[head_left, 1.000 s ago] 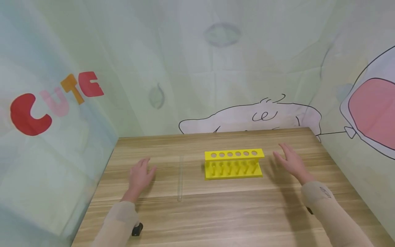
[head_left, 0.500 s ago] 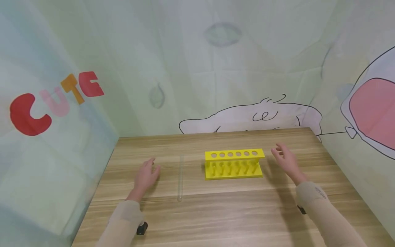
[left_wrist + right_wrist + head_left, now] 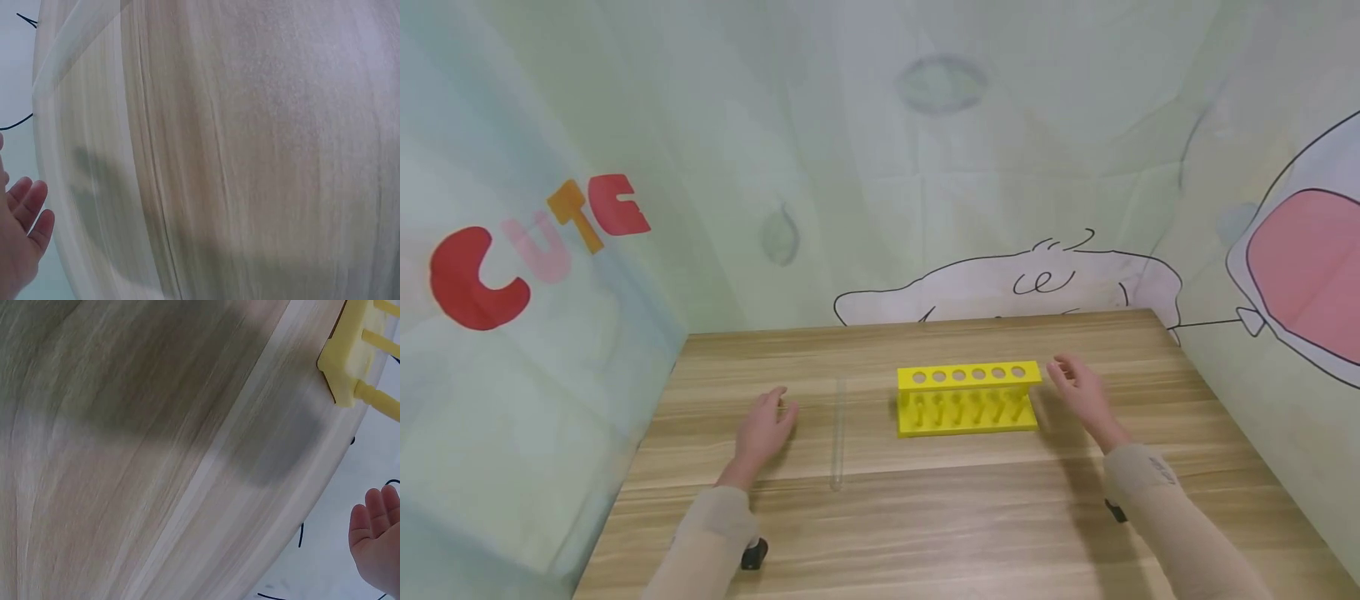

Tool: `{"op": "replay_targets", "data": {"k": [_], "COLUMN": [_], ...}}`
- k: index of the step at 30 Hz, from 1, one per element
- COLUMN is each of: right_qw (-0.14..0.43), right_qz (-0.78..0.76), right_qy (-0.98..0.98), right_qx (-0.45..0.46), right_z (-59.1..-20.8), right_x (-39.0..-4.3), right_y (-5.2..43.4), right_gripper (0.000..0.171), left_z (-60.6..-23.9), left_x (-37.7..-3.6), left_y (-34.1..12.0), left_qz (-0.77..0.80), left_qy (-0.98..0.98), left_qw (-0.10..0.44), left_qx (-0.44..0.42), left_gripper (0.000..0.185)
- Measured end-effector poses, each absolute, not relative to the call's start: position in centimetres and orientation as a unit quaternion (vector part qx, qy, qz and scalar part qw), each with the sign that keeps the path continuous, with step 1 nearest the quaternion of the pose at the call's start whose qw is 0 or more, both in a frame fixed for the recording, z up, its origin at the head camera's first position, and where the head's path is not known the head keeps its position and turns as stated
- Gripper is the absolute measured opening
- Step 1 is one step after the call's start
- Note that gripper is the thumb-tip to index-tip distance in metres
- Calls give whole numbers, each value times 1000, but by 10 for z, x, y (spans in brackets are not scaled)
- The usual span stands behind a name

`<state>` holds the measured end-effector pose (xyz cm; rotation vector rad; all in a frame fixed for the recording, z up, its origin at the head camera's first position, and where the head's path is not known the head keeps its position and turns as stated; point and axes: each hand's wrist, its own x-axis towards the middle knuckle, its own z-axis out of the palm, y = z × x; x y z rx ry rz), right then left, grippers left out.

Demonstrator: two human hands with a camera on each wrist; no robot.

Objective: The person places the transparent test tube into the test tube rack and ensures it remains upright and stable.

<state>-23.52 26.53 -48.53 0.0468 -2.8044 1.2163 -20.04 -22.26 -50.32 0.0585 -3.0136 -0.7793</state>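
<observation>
A clear glass test tube [image 3: 838, 437] lies lengthwise on the wooden table, left of centre in the head view. To its right stands a yellow test tube rack [image 3: 967, 384], with a row of holes along its top, pegs on its base and no tubes in it. My left hand [image 3: 763, 432] hovers left of the tube, fingers loosely bent and holding nothing. Just beyond the rack's right end is my right hand [image 3: 1082, 395], also bare, its fingers relaxed and apart from the rack. The right wrist view catches a corner of the rack [image 3: 347, 359] above the hand [image 3: 378, 547].
The wood-grain table [image 3: 925, 525] reaches back to a printed cloth [image 3: 737, 167] hanging behind it and at both sides. Dark wrist devices [image 3: 755, 554] show below the sleeves [image 3: 715, 533].
Both hands have moved inward: the left rightward toward the test tube, the right leftward toward the rack. Tube and rack have stayed in place.
</observation>
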Motion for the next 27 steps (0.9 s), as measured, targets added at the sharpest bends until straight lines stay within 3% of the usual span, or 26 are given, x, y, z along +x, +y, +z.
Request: {"op": "replay_targets", "data": {"k": [27], "right_qw": [12], "right_qz": [442], "right_qy": [-896], "right_qx": [-34], "right_z": [-490], "right_x": [-240], "right_y": [242], "right_gripper": [56], "left_z": [-509], "left_x": [-204], "left_y": [-206], "left_qz": [-273], "left_qy": [-962], "left_qw": [21], "left_qx": [11], "left_gripper": [47]}}
